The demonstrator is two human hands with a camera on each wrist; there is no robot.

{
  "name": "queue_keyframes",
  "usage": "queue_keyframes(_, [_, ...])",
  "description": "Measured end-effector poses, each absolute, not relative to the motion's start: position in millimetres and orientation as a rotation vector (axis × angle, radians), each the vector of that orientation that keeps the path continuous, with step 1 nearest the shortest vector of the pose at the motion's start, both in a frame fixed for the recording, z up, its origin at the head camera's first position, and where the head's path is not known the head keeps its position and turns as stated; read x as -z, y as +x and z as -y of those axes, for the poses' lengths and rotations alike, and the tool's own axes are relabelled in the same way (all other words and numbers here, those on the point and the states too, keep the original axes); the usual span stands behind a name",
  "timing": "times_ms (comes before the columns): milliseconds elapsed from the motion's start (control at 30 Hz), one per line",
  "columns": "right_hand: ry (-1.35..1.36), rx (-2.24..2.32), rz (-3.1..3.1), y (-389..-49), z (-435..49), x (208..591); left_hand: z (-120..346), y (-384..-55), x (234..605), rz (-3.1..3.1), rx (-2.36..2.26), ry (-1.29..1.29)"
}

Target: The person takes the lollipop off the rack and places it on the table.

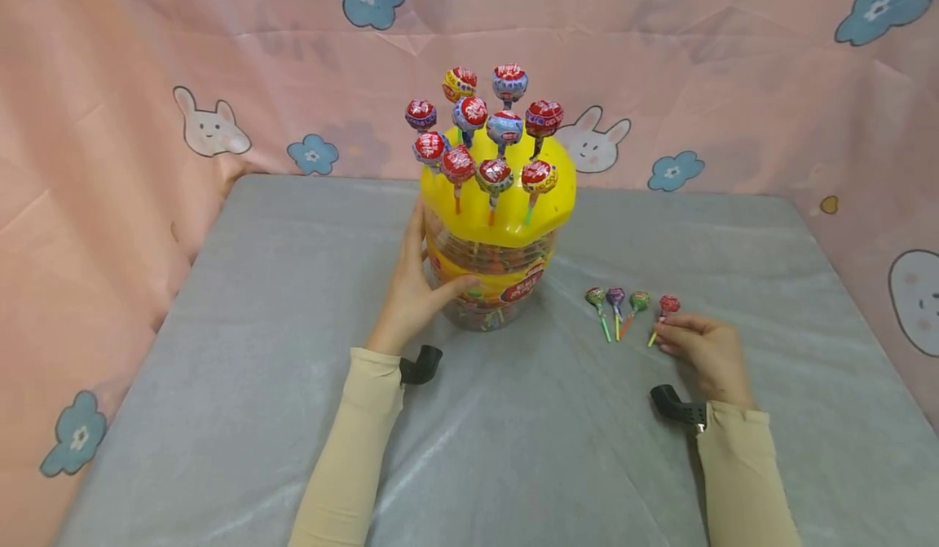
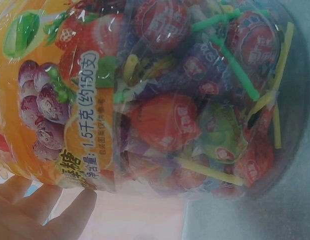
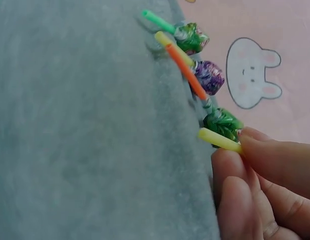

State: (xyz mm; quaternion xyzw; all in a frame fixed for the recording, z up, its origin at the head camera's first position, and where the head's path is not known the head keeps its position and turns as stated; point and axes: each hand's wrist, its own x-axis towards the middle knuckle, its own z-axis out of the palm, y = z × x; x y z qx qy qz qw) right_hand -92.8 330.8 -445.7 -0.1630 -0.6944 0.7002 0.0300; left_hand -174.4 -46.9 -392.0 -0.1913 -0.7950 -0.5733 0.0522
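A clear plastic lollipop jar point(image 1: 490, 286) with a yellow lid point(image 1: 506, 213) stands mid-table, with several wrapped lollipops point(image 1: 484, 135) stuck upright in the lid. My left hand point(image 1: 424, 280) grips the jar's left side, thumb across the front. In the left wrist view the jar point(image 2: 195, 100) is packed with lollipops and my fingers point(image 2: 39, 210) lie against its orange label. My right hand point(image 1: 662, 333) pinches the yellow stick point(image 3: 218, 139) of a red lollipop point(image 1: 668, 304) lying on the table. Three more lollipops point(image 1: 616, 298) lie just left of it.
The table is covered by a grey cloth point(image 1: 257, 351). A pink curtain point(image 1: 147, 58) printed with rabbits and blue flowers closes off the back and both sides. Black wrist-camera mounts point(image 1: 421, 365) sit on both beige sleeves.
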Motion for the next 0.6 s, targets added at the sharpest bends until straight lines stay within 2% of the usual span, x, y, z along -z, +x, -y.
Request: queue_keyframes(600, [-0.661, -1.938, 2.345, -94.0, -332.5, 447.4, 46.7, -174.3, 391.7, 2.417, 1.752, -0.582])
